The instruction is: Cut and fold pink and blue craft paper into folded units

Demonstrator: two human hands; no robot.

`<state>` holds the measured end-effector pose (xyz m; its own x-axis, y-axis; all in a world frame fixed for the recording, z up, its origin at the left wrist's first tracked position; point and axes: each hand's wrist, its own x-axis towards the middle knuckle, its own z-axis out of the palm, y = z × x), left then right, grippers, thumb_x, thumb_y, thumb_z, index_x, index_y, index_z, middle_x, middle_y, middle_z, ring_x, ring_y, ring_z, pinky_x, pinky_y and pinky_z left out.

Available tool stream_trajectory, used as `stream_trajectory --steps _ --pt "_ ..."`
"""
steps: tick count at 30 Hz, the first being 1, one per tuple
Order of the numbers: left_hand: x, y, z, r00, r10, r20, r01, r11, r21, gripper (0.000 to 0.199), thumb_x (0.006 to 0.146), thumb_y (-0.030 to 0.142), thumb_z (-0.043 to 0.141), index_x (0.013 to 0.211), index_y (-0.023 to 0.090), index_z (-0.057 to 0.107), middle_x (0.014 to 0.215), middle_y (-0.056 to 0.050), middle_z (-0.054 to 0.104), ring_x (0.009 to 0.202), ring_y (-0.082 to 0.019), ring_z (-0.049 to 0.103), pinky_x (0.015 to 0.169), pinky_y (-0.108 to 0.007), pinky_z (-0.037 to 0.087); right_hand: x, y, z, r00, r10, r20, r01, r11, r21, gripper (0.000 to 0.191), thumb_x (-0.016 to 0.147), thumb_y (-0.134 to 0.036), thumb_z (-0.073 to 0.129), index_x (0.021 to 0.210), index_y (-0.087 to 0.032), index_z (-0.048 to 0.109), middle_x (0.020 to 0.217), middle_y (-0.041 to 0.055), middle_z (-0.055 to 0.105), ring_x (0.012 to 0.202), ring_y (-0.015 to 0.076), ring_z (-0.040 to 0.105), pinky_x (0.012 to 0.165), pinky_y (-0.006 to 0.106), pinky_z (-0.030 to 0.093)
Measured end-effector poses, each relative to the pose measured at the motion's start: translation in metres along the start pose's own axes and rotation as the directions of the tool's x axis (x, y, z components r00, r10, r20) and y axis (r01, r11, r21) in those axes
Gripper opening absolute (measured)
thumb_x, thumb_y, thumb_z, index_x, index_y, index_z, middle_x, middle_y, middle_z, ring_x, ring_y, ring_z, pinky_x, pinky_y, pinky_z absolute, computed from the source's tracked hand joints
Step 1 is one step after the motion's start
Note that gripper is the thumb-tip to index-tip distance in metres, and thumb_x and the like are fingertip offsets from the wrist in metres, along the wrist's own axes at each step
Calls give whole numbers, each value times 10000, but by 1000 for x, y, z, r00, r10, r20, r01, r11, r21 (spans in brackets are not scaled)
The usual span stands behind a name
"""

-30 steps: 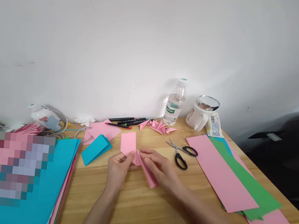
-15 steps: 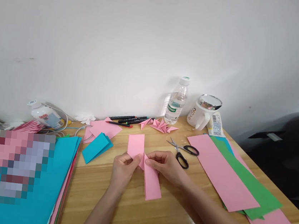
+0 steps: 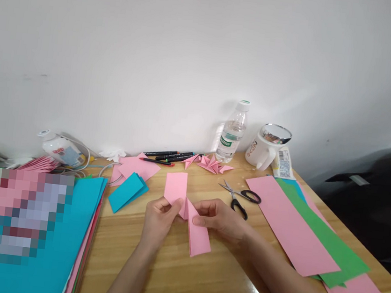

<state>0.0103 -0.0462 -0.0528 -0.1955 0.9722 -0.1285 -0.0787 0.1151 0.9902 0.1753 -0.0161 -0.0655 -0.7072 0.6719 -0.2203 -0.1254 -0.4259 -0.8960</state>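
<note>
A folded strip of pink paper (image 3: 200, 237) is held between both hands above the wooden table, bent near its middle so that one end points away and the other slants toward me. My left hand (image 3: 160, 215) pinches it at the bend, thumb on top. With thumb and fingers, my right hand (image 3: 216, 218) grips the upper part of the near end. Some fingers are hidden behind the paper. Black-handled scissors (image 3: 238, 197) lie partly open just beyond my right hand. To the left rests a folded blue paper (image 3: 127, 192).
Pink sheet (image 3: 288, 227) and green sheet (image 3: 347, 260) overlap at right. Blue sheets (image 3: 85, 209) lie stacked at left. Along the wall stand a water bottle (image 3: 232, 134) and white mug (image 3: 262, 147), with pens (image 3: 161, 154) and folded pink pieces (image 3: 211, 164) nearby.
The near end of the pink strip has swung slightly up, and the fold at the bend shows wider. My right thumb has slid a little down along the paper.
</note>
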Motion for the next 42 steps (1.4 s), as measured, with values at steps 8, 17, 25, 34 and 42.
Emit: stream_trajectory --steps 8,17,25,34,42 --pt "1 -3 0 1000 10 -4 -9 1000 23 229 658 361 692 624 135 702 548 -21 667 413 -145 580 435 -233 465 3 4 -1 997 -41 -70 30 987 -157 329 662 -420 723 795 -121 687 686 8 629 577 103 497 542 224 323" --pt "-1 3 0 1000 -3 21 2 999 41 266 643 397 697 619 131 697 553 -46 671 406 -151 582 423 -234 459 2 4 0 997 -78 -29 69 972 -224 328 697 -454 678 711 -130 626 609 -26 531 522 77 401 501 215 257" --pt "0 3 1 998 13 59 -16 999 50 250 661 384 686 615 139 702 543 -36 669 390 -141 568 421 -229 444 3 4 3 993 -101 -64 77 949 -306 331 726 -422 648 617 -147 499 580 -43 436 519 68 344 476 207 220" --pt "0 4 1 995 32 94 -42 993 109 261 676 404 668 626 152 708 530 -35 666 446 -157 592 464 -234 458 4 4 2 991 -109 -79 75 936 -344 341 718 -437 628 597 -157 476 572 -45 415 510 69 330 475 211 228" --pt "1 -2 4 998 -61 25 59 995 81 156 526 279 768 539 143 693 533 -45 673 446 -149 578 417 -222 446 5 8 4 989 -96 -114 47 927 -372 281 716 -367 630 596 -151 497 570 -44 423 520 71 351 484 209 247"
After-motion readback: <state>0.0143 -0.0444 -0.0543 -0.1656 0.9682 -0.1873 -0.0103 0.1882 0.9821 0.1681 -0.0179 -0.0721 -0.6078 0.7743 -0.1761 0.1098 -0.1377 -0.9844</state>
